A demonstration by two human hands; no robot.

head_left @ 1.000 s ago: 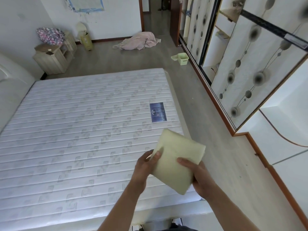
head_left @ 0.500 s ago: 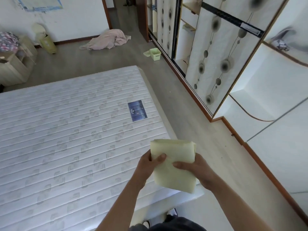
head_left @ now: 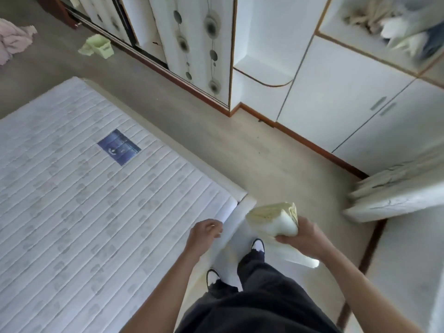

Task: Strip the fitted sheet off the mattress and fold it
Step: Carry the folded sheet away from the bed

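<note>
Holding: the right hand [head_left: 304, 236] grips the folded sheet [head_left: 274, 221], a thick pale yellow bundle, out over the floor just past the corner of the mattress [head_left: 96, 200]
Sheet and fingers: the bundle sits on top of the right hand's curled fingers; the fingertips wrap round its near underside, and its far end juts out to the left, past the knuckles; a paler strip shows beneath the wrist, though whether it belongs to the sheet cannot be told
Left hand: the left hand [head_left: 204, 233] hangs apart from the sheet, above the mattress corner; its fingers are loosely curled and hold nothing; a ring shows on one finger
Mattress: bare, white and quilted in stripes, with a blue label [head_left: 119, 146] sewn on top; no sheet covers it
Feet: two dark shoes with white toes [head_left: 257, 245] stand on the floor beside the bed, below dark trousers
Surroundings: a white wardrobe [head_left: 336, 87] runs along the wall; a pale green box [head_left: 101, 46] lies on the floor near it; pink cloth [head_left: 13, 39] lies crumpled at far left
</note>
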